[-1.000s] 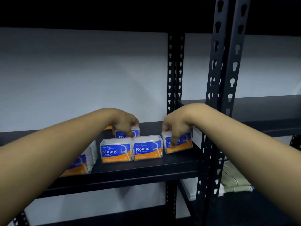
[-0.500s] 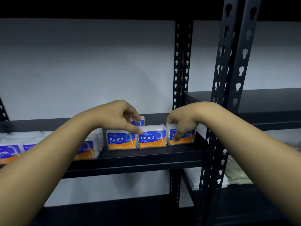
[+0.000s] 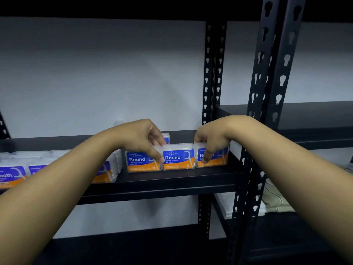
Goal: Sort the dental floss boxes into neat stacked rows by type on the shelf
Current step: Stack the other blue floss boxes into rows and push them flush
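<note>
Left hand (image 3: 142,138) shifted onto upright, label-forward Round boxes (image 3: 178,159); long axes sideways.

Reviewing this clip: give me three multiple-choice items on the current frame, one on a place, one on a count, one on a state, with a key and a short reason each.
1. Where does the right hand rest?
A. On the rightmost Round box of the front row
B. On the shelf upright
C. On the lower shelf

2. How many Round boxes stand side by side in the front row?
A. One
B. Three
C. Six

3. How does the middle Round box stand?
A. Lying label down
B. Stacked on another box
C. Upright on the shelf, label facing out

Key: 1 A, its fingers drape over that box's top and front. 2 B, three labels line up, the left Round box under the left hand. 3 C, its "Round" label reads plainly and it sits on the board.
</note>
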Tool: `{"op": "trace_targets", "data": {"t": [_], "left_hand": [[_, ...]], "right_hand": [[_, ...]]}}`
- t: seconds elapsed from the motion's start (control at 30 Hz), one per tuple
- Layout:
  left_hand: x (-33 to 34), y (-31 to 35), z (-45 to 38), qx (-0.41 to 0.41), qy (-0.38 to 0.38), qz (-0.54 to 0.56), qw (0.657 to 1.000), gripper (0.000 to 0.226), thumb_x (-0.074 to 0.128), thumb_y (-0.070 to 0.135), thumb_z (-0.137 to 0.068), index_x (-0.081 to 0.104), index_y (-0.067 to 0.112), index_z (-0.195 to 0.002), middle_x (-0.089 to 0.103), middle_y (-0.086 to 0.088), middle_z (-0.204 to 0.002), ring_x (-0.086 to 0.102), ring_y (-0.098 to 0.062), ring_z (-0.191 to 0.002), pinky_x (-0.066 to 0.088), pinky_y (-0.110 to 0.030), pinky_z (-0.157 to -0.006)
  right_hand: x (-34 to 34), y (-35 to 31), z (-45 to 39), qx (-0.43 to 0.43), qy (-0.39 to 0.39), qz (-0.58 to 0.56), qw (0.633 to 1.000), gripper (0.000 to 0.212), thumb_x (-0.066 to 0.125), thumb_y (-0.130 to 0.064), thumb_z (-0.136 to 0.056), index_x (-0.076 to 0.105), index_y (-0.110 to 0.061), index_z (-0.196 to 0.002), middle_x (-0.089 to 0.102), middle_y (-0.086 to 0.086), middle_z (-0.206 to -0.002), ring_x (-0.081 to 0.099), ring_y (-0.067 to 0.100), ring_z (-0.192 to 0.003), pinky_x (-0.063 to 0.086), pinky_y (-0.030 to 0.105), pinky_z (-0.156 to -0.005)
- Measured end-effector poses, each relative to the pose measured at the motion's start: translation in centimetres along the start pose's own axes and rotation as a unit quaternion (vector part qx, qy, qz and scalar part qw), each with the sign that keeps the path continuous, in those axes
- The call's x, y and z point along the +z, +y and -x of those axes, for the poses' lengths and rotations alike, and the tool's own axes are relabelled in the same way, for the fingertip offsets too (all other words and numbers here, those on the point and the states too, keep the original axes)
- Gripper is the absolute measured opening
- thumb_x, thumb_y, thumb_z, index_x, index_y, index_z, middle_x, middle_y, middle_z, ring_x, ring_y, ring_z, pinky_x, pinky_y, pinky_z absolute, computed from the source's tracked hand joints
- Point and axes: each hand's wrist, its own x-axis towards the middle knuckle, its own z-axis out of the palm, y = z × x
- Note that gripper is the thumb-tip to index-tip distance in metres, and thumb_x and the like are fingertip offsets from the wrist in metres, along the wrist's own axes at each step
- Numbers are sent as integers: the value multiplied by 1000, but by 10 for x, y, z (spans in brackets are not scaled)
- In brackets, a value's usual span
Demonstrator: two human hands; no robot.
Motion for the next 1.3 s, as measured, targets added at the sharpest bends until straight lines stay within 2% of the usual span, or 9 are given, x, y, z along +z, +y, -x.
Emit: {"op": "trace_targets", "data": {"t": [0.33, 0.43, 0.57, 0.8, 0.93, 1.03, 1.13, 1.2, 1.3], "left_hand": [[3, 4, 0, 7, -2, -5, 1000, 39, 92, 37, -67, 73, 32, -100, 78, 14, -95, 75, -8, -88, 62, -30, -83], [3, 6, 1, 7, -8, -3, 1000, 36, 92, 37, -68, 72, 34, -97, 78, 14, -96, 75, -7, -87, 62, -31, -84], [4, 9, 3, 4, -1, -12, 1000, 35, 92, 37, -67, 71, 35, -95, 77, 14, -96, 74, -8, -88, 61, -30, -85], [4, 10, 5, -5, -5, -8, 1000, 38, 91, 38, -68, 71, 33, -100, 76, 15, -97, 74, -10, -91, 62, -31, -85], [-2, 11, 6, -9, -23, -9, 1000, 47, 91, 44, -66, 71, 29, -106, 78, 11, -93, 75, -13, -92, 61, -35, -86], [-21, 14, 11, 26, 29, 68, 997, 54, 89, 53, -63, 72, 24, -105, 80, 4, -89, 76, -16, -86, 60, -40, -88], [-38, 9, 4, 46, 119, 73, 989, 43, 83, 54, -70, 74, 23, -98, 77, 1, -87, 73, -20, -86, 57, -39, -85], [-41, -1, -8, 23, 103, 4, 994, 38, 84, 48, -74, 72, 26, -103, 75, 6, -93, 70, -15, -88, 58, -38, -87], [-36, -19, -29, -30, 12, -75, 997, 50, 85, 45, -75, 66, 28, -118, 70, 13, -111, 65, -4, -94, 52, -28, -87]], "right_hand": [[1, 0, -2, -8, -3, -8, 1000, 30, 80, -35, -87, 60, -28, -109, 64, -11, -93, 68, 22, -101, 59, 42, -93], [2, 1, -3, -10, 2, -5, 1000, 31, 80, -36, -86, 61, -28, -110, 66, -8, -98, 68, 22, -102, 59, 41, -92], [6, 3, -4, -8, 17, -6, 1000, 33, 80, -38, -86, 62, -28, -112, 67, -6, -103, 68, 20, -97, 57, 34, -81], [8, 2, -1, -4, 21, -2, 1000, 33, 81, -41, -84, 62, -30, -110, 67, -7, -105, 66, 19, -94, 56, 33, -78], [5, 0, 5, 9, 30, -8, 999, 55, 83, -53, -77, 61, -29, -122, 67, -6, -114, 66, 19, -99, 57, 35, -86], [4, 2, 9, -6, 88, -65, 994, 77, 81, -61, -74, 54, -30, -139, 63, -9, -130, 63, 18, -115, 54, 41, -100], [12, -3, 10, -67, 169, -124, 975, 76, 76, -64, -78, 52, -30, -142, 64, -12, -131, 63, 12, -116, 52, 39, -104], [22, -9, 6, -102, 193, -134, 967, 70, 73, -63, -81, 54, -32, -140, 65, -14, -129, 64, 9, -113, 52, 37, -103], [38, -16, -4, -128, 210, -133, 960, 65, 70, -68, -78, 57, -37, -133, 67, -15, -128, 64, 7, -112, 53, 36, -101]]}}
